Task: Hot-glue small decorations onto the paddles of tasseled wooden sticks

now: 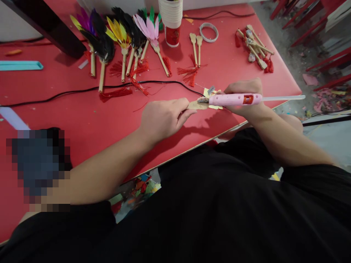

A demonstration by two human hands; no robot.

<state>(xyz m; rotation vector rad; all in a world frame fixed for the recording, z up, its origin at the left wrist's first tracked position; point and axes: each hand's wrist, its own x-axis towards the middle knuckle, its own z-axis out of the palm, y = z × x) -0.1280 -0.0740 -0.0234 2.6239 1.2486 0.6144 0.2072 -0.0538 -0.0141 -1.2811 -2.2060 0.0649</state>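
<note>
My right hand [245,87] is closed around a pink hot glue gun [229,99], with a clear glue stick [285,98] jutting from its back end. The gun's nozzle points left and lies over a small flat tan piece [195,105]; whether they touch I cannot tell. Thumb and fingers of my left hand [161,118] pinch that piece, hiding part of it. Behind the nozzle a scrap of yellow paper [206,92] shows on the red table [109,120].
Feather fans with wooden handles and red tassels, one of them pink [151,29], lie at the back. Beside them are stacked paper cups [172,34], a tape roll [202,32], two bare handles [194,47] and a handle pile [256,49]. A black cable [82,91] crosses the table.
</note>
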